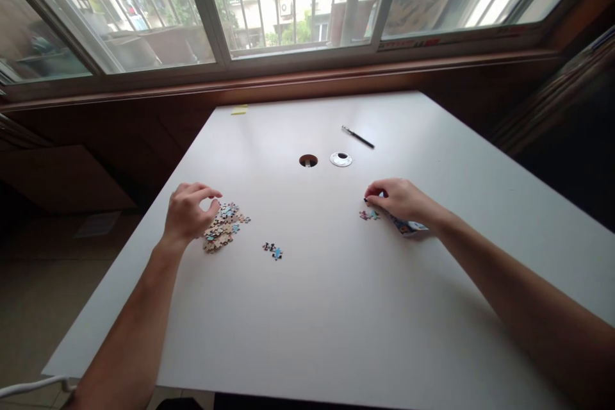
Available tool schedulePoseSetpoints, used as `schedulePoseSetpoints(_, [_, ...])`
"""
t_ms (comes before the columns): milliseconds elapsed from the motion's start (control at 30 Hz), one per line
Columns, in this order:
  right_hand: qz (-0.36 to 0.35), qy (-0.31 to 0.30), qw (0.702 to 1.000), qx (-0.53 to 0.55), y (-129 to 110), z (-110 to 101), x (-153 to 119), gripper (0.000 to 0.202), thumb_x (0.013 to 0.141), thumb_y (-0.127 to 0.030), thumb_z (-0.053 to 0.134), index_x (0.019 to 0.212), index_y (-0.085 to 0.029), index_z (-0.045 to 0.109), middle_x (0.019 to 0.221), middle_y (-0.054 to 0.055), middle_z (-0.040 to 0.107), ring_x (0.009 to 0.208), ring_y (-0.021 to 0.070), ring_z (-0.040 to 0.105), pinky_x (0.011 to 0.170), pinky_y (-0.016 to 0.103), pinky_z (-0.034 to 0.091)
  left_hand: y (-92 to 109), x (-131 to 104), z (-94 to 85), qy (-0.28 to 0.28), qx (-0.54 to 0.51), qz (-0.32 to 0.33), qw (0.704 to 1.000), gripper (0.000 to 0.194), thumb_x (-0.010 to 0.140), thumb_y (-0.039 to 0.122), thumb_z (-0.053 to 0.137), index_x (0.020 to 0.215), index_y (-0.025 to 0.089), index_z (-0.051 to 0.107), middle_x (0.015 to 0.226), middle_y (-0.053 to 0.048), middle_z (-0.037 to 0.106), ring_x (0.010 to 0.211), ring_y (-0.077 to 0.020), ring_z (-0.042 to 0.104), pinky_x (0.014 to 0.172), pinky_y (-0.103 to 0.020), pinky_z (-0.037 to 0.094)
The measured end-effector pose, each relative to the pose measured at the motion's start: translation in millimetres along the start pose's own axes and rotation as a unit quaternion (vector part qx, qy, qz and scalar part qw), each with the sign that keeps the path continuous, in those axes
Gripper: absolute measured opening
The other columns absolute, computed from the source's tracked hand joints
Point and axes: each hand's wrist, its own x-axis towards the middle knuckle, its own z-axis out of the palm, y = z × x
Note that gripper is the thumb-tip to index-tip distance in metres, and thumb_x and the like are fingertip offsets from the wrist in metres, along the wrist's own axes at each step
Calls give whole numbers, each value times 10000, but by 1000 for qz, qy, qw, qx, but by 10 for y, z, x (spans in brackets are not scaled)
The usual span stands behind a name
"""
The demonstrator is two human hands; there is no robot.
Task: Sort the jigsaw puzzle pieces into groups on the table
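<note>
My left hand (pixel 188 213) is over the left edge of a heap of jigsaw puzzle pieces (pixel 223 227), its thumb and forefinger apart with nothing visible between them. Many pieces in the heap lie with their plain tan side up. On the right, my right hand (pixel 394 197) pinches a small dark puzzle piece (pixel 366 200). Just below those fingertips lie a few reddish and blue pieces (pixel 369 214). A blue printed item (pixel 408 227) is partly hidden beneath that hand and wrist. Between the hands, nearer me, is a small cluster of black and blue pieces (pixel 273 250).
The white table (pixel 307 327) has a round cable hole (pixel 308 161) with a silver ring cover (pixel 341 159) beside it. Behind them lies a black pen (pixel 358 137). Yellow tape (pixel 239 109) marks the far left edge, below the window. A white cable (pixel 33 387) hangs at the near left corner.
</note>
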Motion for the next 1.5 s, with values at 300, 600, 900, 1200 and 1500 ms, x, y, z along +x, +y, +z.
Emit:
schedulePoseSetpoints(300, [-79,12,995,-52,32,80,-1,168,837,-291,550,851,-236,709,875,26,730,870,212,643,763,312,451,136,-62,109,-132,-17,68,989,203,853,381,651,974,299,792,1067,-31,720,1049,-261,577,991,-422,405])
schedulePoseSetpoints(600, [-114,25,992,-55,-16,76,-39,194,860,-253,499,879,-232,691,907,41,722,938,232,617,791,324,462,248,-64,118,-141,-38,84,986,102,841,291,650,874,251,737,1072,-39,714,1073,-275,582,970,-437,409])
schedulePoseSetpoints(900, [-121,43,990,-57,-89,63,-71,166,873,-228,493,898,-229,657,931,49,709,963,243,604,817,338,463,390,-54,118,-96,-284,39,953,76,867,241,667,826,203,718,947,-38,742,861,-182,692,719,-287,553])
schedulePoseSetpoints(1200, [-174,-5,983,63,-545,14,-275,153,903,-279,530,927,-210,664,933,55,695,896,210,614,804,328,461,1014,-262,223,-122,-434,86,889,28,876,202,706,904,200,706,1037,-91,731,958,-211,710,871,-371,604])
schedulePoseSetpoints(1500, [-197,-143,943,225,-1087,192,-613,206,925,-362,590,1003,-217,713,924,32,706,877,173,620,786,296,464,1375,-483,258,-151,-528,54,834,282,812,248,804,927,229,547,910,-54,682,802,-172,658,757,-358,580])
